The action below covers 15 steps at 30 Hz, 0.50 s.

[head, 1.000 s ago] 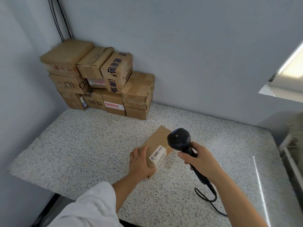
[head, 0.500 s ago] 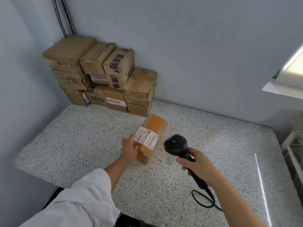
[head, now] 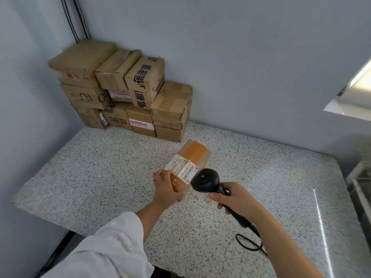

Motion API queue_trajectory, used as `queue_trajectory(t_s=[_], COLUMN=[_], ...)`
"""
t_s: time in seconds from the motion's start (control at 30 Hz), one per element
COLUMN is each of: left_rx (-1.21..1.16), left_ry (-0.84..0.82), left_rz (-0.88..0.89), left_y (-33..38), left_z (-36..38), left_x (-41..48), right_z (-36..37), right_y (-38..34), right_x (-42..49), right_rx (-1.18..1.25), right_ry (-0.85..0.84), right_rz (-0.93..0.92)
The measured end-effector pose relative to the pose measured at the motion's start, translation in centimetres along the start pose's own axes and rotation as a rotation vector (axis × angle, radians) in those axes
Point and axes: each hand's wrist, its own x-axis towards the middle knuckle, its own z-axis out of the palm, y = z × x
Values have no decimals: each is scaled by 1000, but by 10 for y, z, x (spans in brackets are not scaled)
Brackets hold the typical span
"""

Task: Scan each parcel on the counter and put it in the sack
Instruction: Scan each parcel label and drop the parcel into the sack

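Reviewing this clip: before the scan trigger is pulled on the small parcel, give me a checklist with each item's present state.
1. Small brown cardboard parcel with orange tape resting on the speckled stone counter: ok.
2. Left hand steadying the parcel's near end: ok.
3. White barcode label facing up, uncovered: ok.
4. Black handheld scanner gripped in right hand, head beside the label: ok.
5. Scan beam on the barcode: cannot tell.
6. Sack ready to receive the parcel: cannot tell, not clearly in view.
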Motion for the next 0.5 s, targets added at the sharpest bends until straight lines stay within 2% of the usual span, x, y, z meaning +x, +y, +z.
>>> queue_trajectory(t_s=[0.5], left_rx=[30], left_ry=[-60], left_rz=[31], left_y=[-3], left_z=[-3], left_x=[12], right_z=[5], right_y=[-1], right_x=[10], right_rx=[14], right_ry=[21], right_rz=[3])
